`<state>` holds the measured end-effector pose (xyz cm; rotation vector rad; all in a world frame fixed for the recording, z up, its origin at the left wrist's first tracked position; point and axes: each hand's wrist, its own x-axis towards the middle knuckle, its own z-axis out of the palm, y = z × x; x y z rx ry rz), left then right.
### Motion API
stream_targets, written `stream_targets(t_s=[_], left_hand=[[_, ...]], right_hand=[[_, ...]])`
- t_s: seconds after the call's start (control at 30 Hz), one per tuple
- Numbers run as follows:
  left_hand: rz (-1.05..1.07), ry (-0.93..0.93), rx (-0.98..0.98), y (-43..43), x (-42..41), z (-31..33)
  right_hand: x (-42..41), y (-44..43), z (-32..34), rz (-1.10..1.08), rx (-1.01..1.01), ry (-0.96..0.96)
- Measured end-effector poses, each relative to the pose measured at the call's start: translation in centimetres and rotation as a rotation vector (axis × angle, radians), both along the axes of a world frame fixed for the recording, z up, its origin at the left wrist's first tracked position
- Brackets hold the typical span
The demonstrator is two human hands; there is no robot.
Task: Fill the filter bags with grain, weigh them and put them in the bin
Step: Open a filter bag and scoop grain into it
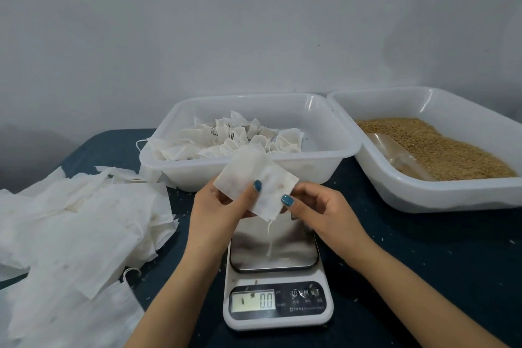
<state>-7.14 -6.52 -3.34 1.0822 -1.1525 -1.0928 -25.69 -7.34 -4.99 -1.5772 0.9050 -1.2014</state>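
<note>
An empty white filter bag (254,178) is held flat above the kitchen scale (275,277), its drawstring dangling toward the steel platform. My left hand (223,206) pinches the bag's left side with the thumb on top. My right hand (313,206) pinches its lower right corner. The scale display reads 0.0 and nothing lies on its platform. Behind the hands a translucent bin (333,155) holds several filled, tied bags (234,138). A second bin (423,195) at the right holds brown grain (440,147) with a clear scoop (395,155) lying in it.
A loose pile of empty filter bags (79,223) spreads over the dark table (423,263) at the left. Stray grains speckle the table and the scale's front panel. A pale wall rises right behind the two bins.
</note>
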Motion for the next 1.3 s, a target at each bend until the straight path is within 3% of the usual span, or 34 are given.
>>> stream_targets(t_s=[0.77,0.97,1.3], left_hand=[[-0.152,0.044,-0.011,0.51,-0.58,0.21],[-0.139,0.024,-0.035,0.54,-0.65,0.22],[-0.157,0.029,-0.015,0.53,-0.58,0.05]], right_hand=[[-0.53,0.09,0.4,-0.023,-0.002,0.052],[-0.39,0.36,0.94,0.005,0.006,-0.06],[-0.42,0.27,0.8,-0.014,0.032,-0.047]])
